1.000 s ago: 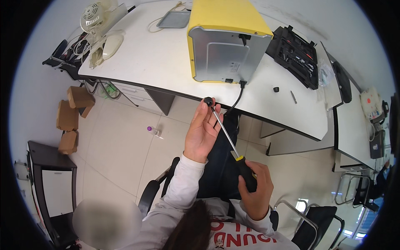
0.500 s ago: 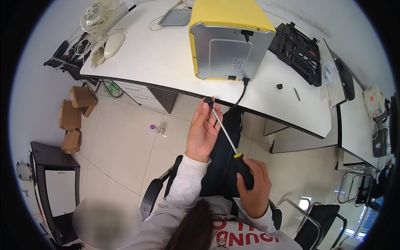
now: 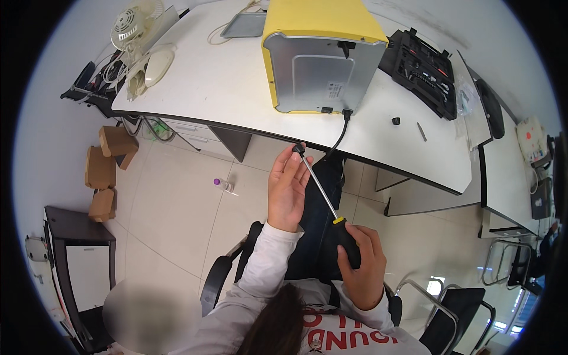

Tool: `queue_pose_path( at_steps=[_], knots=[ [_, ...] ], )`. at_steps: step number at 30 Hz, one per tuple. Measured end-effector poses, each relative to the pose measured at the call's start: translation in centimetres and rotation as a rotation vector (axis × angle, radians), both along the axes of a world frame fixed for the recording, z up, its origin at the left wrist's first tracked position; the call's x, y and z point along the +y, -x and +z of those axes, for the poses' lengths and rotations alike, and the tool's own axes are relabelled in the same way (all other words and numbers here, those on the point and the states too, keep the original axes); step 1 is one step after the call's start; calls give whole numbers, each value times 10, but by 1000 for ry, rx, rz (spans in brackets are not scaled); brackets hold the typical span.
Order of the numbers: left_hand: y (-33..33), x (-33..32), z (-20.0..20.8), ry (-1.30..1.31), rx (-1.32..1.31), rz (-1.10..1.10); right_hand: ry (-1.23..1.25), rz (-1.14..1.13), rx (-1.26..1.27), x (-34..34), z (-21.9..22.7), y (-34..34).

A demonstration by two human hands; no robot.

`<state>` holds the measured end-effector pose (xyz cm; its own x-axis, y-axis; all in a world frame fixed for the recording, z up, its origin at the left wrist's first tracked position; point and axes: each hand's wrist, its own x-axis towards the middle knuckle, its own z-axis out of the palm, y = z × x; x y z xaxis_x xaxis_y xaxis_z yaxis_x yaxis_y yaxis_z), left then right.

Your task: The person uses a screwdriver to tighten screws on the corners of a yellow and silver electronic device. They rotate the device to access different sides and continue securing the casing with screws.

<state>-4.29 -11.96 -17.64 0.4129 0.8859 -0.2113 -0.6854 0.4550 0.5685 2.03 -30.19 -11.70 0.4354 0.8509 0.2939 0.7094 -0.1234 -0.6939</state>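
Observation:
In my right hand (image 3: 367,269) is a screwdriver (image 3: 322,192) with a black and yellow handle and a long silver shaft. The fingers wrap round the handle, and the shaft slants up and left over my lap. My left hand (image 3: 288,192) pinches a small black round piece (image 3: 298,148) between thumb and fingers, just off the table's front edge. The screwdriver's tip meets this piece; whether it sits inside cannot be made out. On the table beyond stands a yellow box-shaped appliance (image 3: 322,77), its grey metal panel facing me and a black cord (image 3: 341,139) plugged in low down.
A small black piece (image 3: 396,121) and a thin metal bit (image 3: 421,131) lie on the white table (image 3: 207,83). The open black tool case (image 3: 426,77) is at the right; a grey tray (image 3: 244,25) and a fan (image 3: 131,26) stand farther left. A bottle (image 3: 222,184) is on the floor.
My left hand has come slightly down and right with the small black piece, turning a little. My right hand's grip on the screwdriver looks almost the same. The whole view has shifted slightly.

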Motion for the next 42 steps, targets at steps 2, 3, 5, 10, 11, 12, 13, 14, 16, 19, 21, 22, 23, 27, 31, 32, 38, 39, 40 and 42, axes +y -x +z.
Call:
queue_pose_path(
  at_steps=[2,3,5,10,11,12,13,14,16,19,21,22,23,27,31,32,38,39,40,42],
  knots=[
    [-2,-1,1,-54,44,35,3,-6,10,0,0,0],
    [-3,0,2,-81,66,54,4,-8,15,0,1,0],
    [-6,2,4,-231,155,110,-6,-13,40,0,-1,0],
    [-14,17,5,-557,384,151,-55,-37,58,5,-7,-1],
    [-16,21,3,-590,409,145,-54,-45,64,6,-9,-1],
    [-17,25,2,-623,434,136,-53,-54,70,7,-10,-2],
    [-17,29,3,-654,464,125,-59,-54,70,9,-11,-3],
    [-17,33,4,-685,494,115,-64,-53,70,10,-12,-4],
    [-18,37,7,-725,570,94,-70,-56,94,13,-17,-6],
    [-20,38,17,-749,676,87,-75,-69,174,18,-26,-6],
    [-23,40,17,-765,703,106,-81,-86,240,21,-32,-5],
    [-24,43,17,-775,719,90,-84,-84,235,23,-34,-6],
    [-24,45,18,-785,735,73,-87,-82,229,25,-37,-7],
    [-27,55,18,-772,770,-34,-64,-93,326,29,-43,-12],
    [-32,56,34,-760,828,-46,-84,-89,320,36,-47,-17],
    [-34,57,36,-757,840,-37,-89,-90,321,38,-47,-18],
    [-39,59,40,-760,954,-7,-105,-93,343,47,-50,-22],
    [-40,59,42,-764,976,-6,-107,-92,343,48,-51,-23],
    [-41,58,43,-768,989,4,-107,-93,336,49,-51,-23],
    [-44,57,44,-775,1014,23,-106,-93,323,51,-52,-25]
  ],
)
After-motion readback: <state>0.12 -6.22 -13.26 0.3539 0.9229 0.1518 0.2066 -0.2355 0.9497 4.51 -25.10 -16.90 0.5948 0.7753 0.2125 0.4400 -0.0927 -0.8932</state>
